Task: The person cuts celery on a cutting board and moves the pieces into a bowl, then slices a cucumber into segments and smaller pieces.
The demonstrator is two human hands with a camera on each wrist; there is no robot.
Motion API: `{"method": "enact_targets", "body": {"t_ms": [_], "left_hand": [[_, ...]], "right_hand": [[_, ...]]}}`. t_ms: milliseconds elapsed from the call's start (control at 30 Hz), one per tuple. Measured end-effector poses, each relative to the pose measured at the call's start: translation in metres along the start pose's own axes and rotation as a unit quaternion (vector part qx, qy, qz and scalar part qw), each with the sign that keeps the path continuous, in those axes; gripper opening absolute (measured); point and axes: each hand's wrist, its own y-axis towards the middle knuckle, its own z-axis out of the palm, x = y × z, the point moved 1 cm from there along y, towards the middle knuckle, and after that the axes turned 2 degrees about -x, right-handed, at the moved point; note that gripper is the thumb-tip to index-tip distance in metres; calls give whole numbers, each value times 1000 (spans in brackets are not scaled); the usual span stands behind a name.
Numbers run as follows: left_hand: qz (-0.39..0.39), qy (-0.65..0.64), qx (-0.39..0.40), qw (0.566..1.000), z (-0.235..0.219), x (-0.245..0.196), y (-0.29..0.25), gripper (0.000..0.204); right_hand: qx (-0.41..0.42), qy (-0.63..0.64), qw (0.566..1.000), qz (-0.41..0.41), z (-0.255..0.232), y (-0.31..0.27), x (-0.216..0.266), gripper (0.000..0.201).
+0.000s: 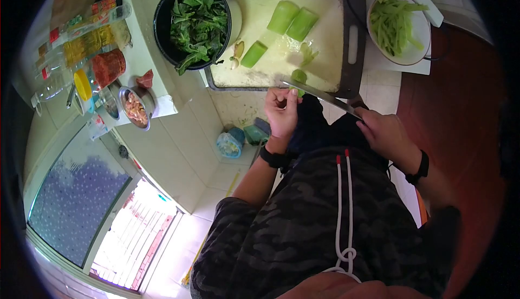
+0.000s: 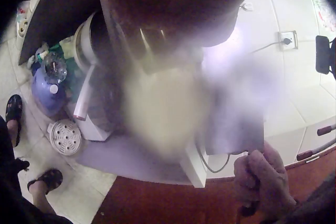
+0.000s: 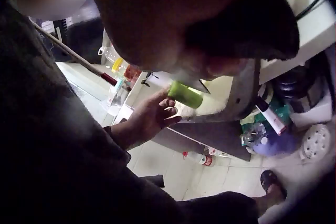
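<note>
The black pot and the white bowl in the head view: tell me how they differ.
The black pot is dark and deep; the white bowl is pale and shallow. The pot holds dark leafy greens; the bowl holds pale green strips. The pot stands at one end of the cutting board, the bowl at the opposite end. Both are round, lidless and hold green vegetables.

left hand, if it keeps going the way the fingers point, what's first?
Likely the small green vegetable piece at the near edge of the cutting board, just beyond the left hand; the knife blade lies beside it. Depth is unclear.
</note>
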Motion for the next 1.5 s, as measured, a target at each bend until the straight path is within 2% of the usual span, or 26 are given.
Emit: {"method": "enact_targets", "body": {"t_ms": [267,367,567,633,767,833,867,933,967,1033,1167,1333,1500], "left_hand": [[-10,12,6,1000,-1,-3,0,12],[-6,6,13,1000,-2,-4,0,12],[-17,23,-21,999,0,-4,-4,16],[30,110,-24,993,2,-9,-6,24],[60,180,-29,981,3,-13,0,36],[168,326,32,930,-2,-25,5,40],[168,326,31,930,-4,-29,8,40],[253,383,63,886,-6,-38,11,44],[253,383,63,886,-5,-38,11,44],[249,302,22,920,-2,-36,10,39],[277,307,35,910,-5,-23,11,38],[259,278,29,925,-4,-17,10,32],[244,289,45,925,-5,-20,10,34]], "right_hand": [[30,-47,998,-42,-3,15,-9,19],[44,-88,995,-32,10,23,-17,27],[5,-90,996,-8,9,25,-16,26],[-20,-28,999,35,6,24,-15,18],[4,-3,998,61,-10,22,-9,18],[-11,-5,999,47,-11,20,-11,20],[-11,-6,999,47,-13,19,-9,20],[-11,19,999,49,-16,16,-6,23],[-11,20,998,50,-14,15,-5,23],[-12,5,1000,28,-9,12,-5,26],[-5,-18,1000,1,-6,7,-3,26],[-10,-28,999,-23,-5,6,-9,25],[14,-52,999,-8,5,16,-29,23]]}}
